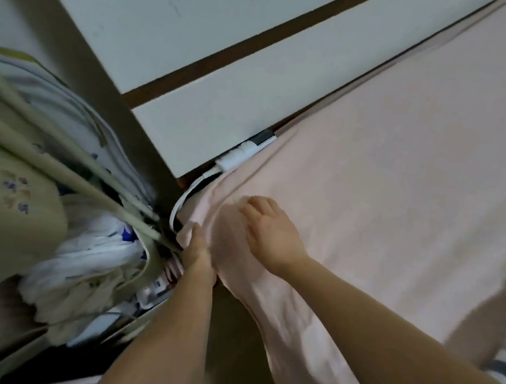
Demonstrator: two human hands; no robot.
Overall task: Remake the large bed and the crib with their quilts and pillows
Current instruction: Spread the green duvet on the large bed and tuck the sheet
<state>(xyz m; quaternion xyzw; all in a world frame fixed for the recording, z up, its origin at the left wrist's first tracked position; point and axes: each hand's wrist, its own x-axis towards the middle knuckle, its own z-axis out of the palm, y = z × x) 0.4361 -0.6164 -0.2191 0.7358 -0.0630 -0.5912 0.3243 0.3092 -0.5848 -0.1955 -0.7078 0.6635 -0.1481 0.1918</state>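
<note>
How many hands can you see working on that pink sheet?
2. The left hand grips the corner of the pink sheet at the mattress edge, fingers partly hidden; the right hand lies flat on the sheet beside it.

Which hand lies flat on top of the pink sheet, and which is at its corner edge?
The right hand lies spread on top of the pink sheet. The left hand is down at the corner, fingers curled into the sheet's edge.
</note>
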